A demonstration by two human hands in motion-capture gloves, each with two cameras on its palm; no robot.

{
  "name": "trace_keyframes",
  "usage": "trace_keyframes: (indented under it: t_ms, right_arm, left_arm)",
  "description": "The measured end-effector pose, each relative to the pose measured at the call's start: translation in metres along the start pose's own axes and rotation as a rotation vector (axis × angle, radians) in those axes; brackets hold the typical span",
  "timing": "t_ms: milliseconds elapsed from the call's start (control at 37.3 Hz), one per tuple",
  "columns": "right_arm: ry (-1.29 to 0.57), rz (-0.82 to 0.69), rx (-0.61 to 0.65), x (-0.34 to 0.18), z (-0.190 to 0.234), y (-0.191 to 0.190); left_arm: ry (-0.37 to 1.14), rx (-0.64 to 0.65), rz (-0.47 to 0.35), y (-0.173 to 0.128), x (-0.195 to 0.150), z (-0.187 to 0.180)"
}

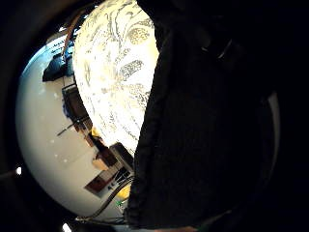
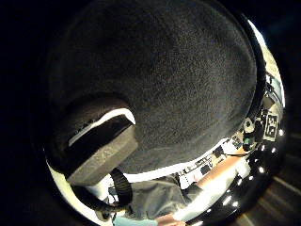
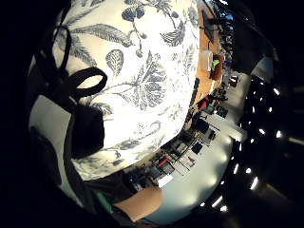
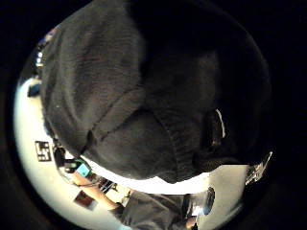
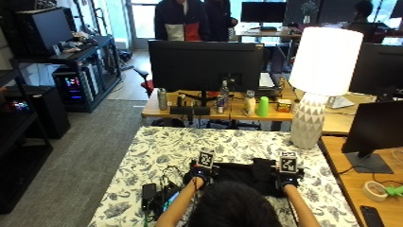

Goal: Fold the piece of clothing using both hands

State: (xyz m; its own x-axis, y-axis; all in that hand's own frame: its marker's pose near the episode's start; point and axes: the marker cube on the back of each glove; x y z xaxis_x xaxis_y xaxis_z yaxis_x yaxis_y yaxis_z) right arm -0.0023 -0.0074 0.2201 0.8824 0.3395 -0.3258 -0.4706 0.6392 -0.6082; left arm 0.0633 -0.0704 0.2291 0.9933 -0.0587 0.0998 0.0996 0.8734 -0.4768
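**Both gloved hands on the dark garment**

The left hand [image 5: 200, 174] rests on the left end of the black knitted piece of clothing [image 5: 242, 173], which lies on the white tablecloth with a blue-grey leaf print [image 5: 157, 151]. The right hand [image 5: 287, 178] is at the garment's right end. Black cloth fills both thumb-side palm views, yet whether the fingers of either hand curl round it cannot be told. A white table lamp [image 5: 319, 75] stands at the far right.

Left hand [image 5: 201, 175] and right hand [image 5: 286, 178] forward, well apart, level; both forearms reaching up from lower edge; finger state unclear.
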Motion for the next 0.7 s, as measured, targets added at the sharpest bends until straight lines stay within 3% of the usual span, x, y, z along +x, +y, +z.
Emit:
trace_keyframes:
  t_ms: [161,376,537,644,698]
  right_arm:
    - [-0.061,-0.196,0.227,-0.008,-0.010,-0.017]
    - [-0.193,-0.286,0.144,0.004,-0.037,-0.009]
    - [-0.270,-0.297,0.126,0.011,-0.078,0.014]
    - [-0.305,-0.328,0.263,-0.007,-0.123,-0.025]
    - [-0.309,-0.341,0.335,-0.019,-0.144,-0.024]
  left_arm:
    - [-0.017,-0.042,0.064,-0.004,0.003,-0.003]
    - [-0.060,-0.205,0.013,0.012,-0.010,-0.024]
    - [-0.011,-0.036,-0.020,0.017,-0.028,-0.065]
    - [-0.008,0.048,-0.049,0.030,-0.046,-0.093]
    - [-0.006,0.070,-0.056,0.039,-0.055,-0.105]
